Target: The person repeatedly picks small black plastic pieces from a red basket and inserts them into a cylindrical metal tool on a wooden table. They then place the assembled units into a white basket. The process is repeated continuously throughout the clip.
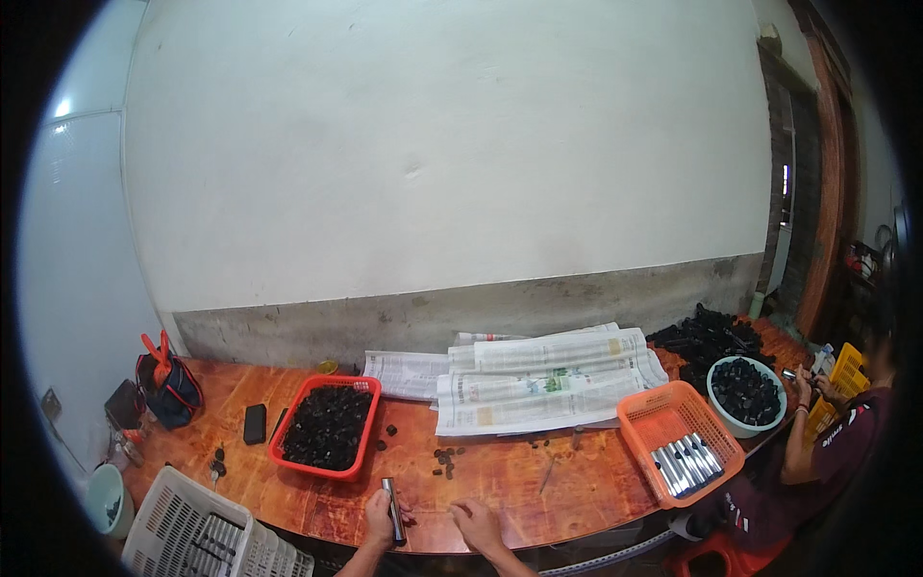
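Note:
My left hand (379, 518) grips a shiny metal tube (393, 508) near the table's front edge; the tube's lower end looks black. To its right, my right hand (476, 521) is over the table edge with its fingers curled; whether a small part is between them cannot be told. Beyond my left hand, a red plastic basket (376, 404) is full of small black parts (324, 425). Several loose black pieces (448, 460) lie on the wooden table (505, 469), with a thin rod (547, 476) farther right.
Newspapers (541, 382) lie near the wall. An orange basket (631, 418) and a white crate (166, 490) hold metal tubes. At right are a bowl (746, 431) of black parts, a black heap (710, 339) and a seated person (829, 454) handling a tube. A bag (169, 397) stands left.

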